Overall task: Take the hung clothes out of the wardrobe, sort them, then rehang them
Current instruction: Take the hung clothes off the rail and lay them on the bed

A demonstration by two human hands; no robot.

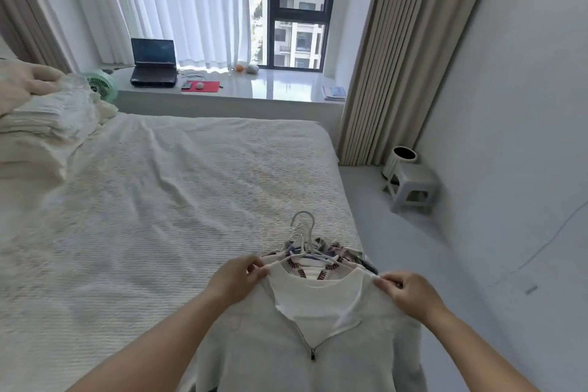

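A stack of clothes on white hangers point(304, 240) lies at the near right corner of the bed point(165, 194). On top is a pale grey zip-front cardigan point(318, 347) with a white top point(313, 293) inside it. My left hand point(237, 278) pinches the cardigan's left shoulder, and my right hand point(405, 291) pinches its right shoulder. Underneath, patterned garments point(342, 251) with red and blue trim show around the collar. The hanger hooks point away from me toward the window.
Folded cream bedding point(47, 124) is piled at the bed's far left, beside a green fan point(98, 84). A laptop point(154, 62) and red mouse pad point(200, 86) sit on the window sill. A grey stool point(410, 189) with a white cylinder stands by the right wall.
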